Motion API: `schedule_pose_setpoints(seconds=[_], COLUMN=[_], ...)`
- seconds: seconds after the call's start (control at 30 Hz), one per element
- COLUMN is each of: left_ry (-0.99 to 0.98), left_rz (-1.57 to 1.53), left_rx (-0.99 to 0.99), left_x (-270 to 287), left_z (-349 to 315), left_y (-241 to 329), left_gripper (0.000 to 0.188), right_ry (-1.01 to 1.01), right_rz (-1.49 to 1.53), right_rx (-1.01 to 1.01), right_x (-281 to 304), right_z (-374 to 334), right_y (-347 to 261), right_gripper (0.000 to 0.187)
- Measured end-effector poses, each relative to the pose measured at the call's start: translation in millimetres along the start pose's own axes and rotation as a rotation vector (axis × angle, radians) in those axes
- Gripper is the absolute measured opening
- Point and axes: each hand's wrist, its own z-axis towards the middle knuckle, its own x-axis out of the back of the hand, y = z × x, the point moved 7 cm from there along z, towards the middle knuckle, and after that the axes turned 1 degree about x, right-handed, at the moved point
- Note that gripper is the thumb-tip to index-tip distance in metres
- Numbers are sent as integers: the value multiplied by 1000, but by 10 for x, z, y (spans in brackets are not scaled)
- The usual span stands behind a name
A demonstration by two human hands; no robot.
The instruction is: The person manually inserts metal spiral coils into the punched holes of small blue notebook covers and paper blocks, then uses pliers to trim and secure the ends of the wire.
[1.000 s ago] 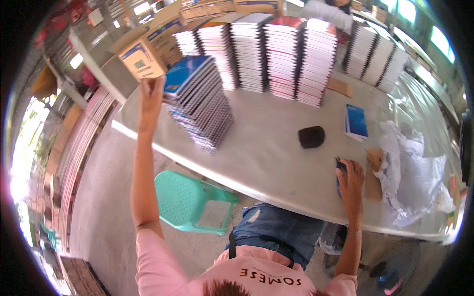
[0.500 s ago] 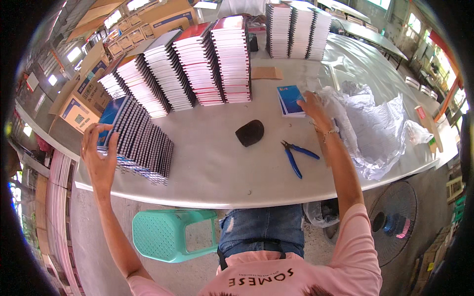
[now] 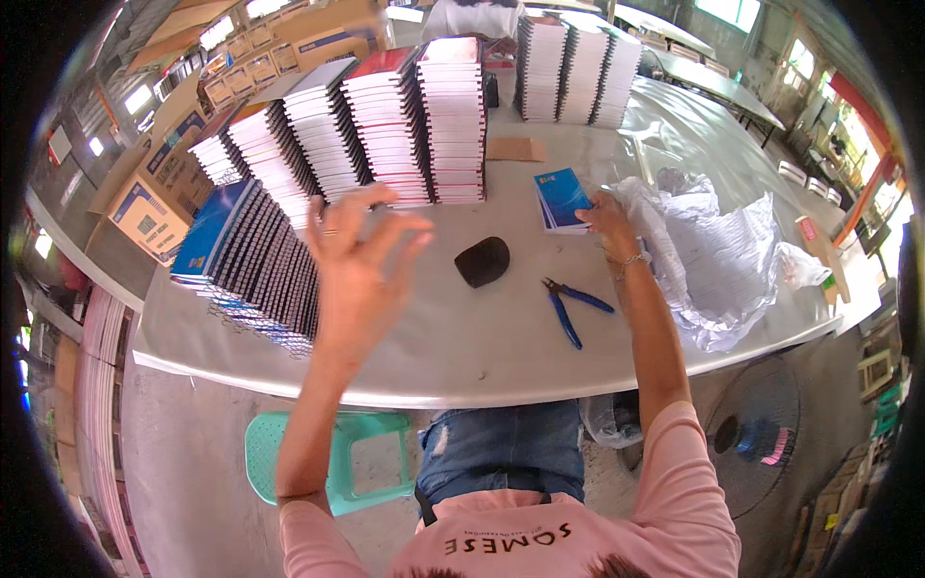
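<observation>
Raised over the table beside the blue stack, my left hand [image 3: 358, 265] is open and empty, its spread fingers slightly blurred. A tall stack of blue-covered, wire-bound notebooks [image 3: 214, 231] stands left of it, partly hidden behind my wrist and hand. My right hand [image 3: 607, 220] pinches the right edge of a few thin blue booklets [image 3: 559, 197] lying on the table. Nearer to me lie blue-handled cutting pliers [image 3: 568, 313] with jaws apart. A dark rounded pad [image 3: 482, 262] sits left of the pliers.
Several tall stacks of bound books [image 3: 453, 125] line the back left, with more white-edged stacks [image 3: 578, 72] farther back. Crumpled white plastic wrapping [image 3: 718, 260] lies right of my right hand. Cardboard boxes [image 3: 149, 217] stand beyond the left edge. A green stool [image 3: 347, 482] is below.
My left hand has let go of the blue notebook stack and moved right, over the table. My right hand stays at the booklets, which have barely shifted.
</observation>
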Motion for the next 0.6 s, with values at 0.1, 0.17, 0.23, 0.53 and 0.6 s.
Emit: schedule_pose_setpoints(seconds=[0.1,0.17,0.23,0.53,0.6], left_ry=[-34,-64,-100,-171,-196], left_rz=[-151,-233,-303,-393,-437], left_rx=[-29,-40,-48,-117,-84], left_x=[-290,-463,-635,-1371,-1472], left_z=[57,97,150,270,327], left_y=[215,336,466,624,634], left_gripper=[11,11,12,36,38], right_ry=[-34,16,160,188,213], right_rz=[38,-62,-306,-383,-353], right_rx=[6,26,74,148,123], right_x=[23,88,185,-59,92], right_z=[13,1,-34,-421,-421], right_y=[9,13,-12,-942,-795], right_gripper=[33,34,40,41,33])
